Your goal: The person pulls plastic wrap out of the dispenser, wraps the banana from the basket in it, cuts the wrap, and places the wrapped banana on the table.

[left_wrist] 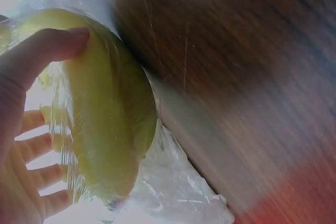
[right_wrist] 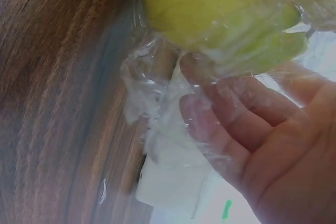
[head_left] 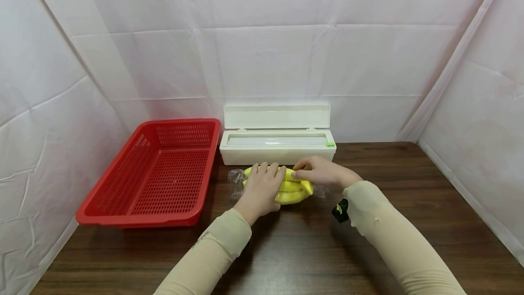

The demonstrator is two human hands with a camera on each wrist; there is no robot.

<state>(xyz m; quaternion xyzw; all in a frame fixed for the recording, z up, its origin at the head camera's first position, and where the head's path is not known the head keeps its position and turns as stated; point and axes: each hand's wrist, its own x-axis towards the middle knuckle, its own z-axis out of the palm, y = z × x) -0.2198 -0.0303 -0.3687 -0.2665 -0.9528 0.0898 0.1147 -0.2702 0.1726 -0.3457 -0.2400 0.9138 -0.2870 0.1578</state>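
A bunch of yellow bananas (head_left: 291, 191), wrapped in clear plastic film, lies on the table. My left hand (head_left: 264, 189) grips the bunch across its left part; the left wrist view shows the thumb (left_wrist: 65, 45) pressed on the wrapped bananas (left_wrist: 105, 114) and the fingers along the far side. At the right end, my right hand (head_left: 321, 170) holds the bunch with thumb and bent fingers. In the right wrist view, loose plastic film (right_wrist: 147, 85) lies partly over the fingers (right_wrist: 210, 129). Crumpled film (head_left: 236, 181) sticks out at the left end too.
Behind the bananas stands a white film dispenser box (head_left: 278, 155) with its lid (head_left: 277, 116) raised and a green slider (head_left: 330, 144) at its right. A red perforated basket (head_left: 137, 220) sits to the left. White cloth walls (head_left: 262, 63) surround the wooden table (head_left: 294, 258).
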